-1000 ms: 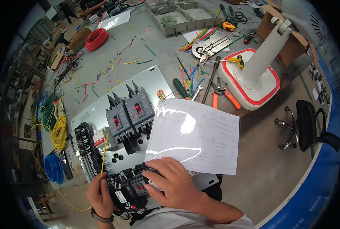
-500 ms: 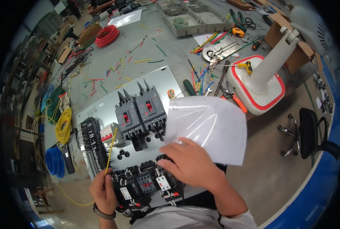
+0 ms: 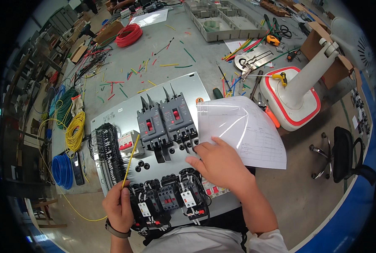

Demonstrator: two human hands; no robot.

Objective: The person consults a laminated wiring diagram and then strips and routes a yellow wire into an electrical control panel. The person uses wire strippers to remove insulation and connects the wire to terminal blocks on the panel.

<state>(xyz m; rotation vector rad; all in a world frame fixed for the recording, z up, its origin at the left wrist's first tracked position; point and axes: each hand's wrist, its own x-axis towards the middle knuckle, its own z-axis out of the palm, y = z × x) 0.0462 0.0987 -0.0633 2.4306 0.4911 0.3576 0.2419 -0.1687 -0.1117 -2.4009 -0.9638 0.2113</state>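
My left hand (image 3: pixel 119 206) is closed around a yellow wire (image 3: pixel 131 160), whose end points up toward a small white breaker with red switches (image 3: pixel 129 142). My right hand (image 3: pixel 221 162) has its fingers stretched out and thumb apart, at the lower left edge of a printed drawing sheet (image 3: pixel 255 133) in a clear sleeve. Whether its fingertips touch the sheet I cannot tell. Beneath lies a metal mounting plate (image 3: pixel 188 84) with two grey moulded-case breakers (image 3: pixel 176 116), black contactors (image 3: pixel 169 197) near me, and a terminal strip with black wires (image 3: pixel 107 145) at the left.
Coils of yellow wire (image 3: pixel 74 133), blue wire (image 3: pixel 62 170) and red wire (image 3: pixel 129 35) lie left and far. Orange-handled pliers (image 3: pixel 272 117) and a white lamp base (image 3: pixel 290 111) stand right. A grey divided tray (image 3: pixel 228 31) sits behind coloured wire scraps.
The view has shifted, so most things appear further right. The drawing sheet has turned and more of its print shows. My right hand has come off the contactors, uncovering red-and-white parts beside them.
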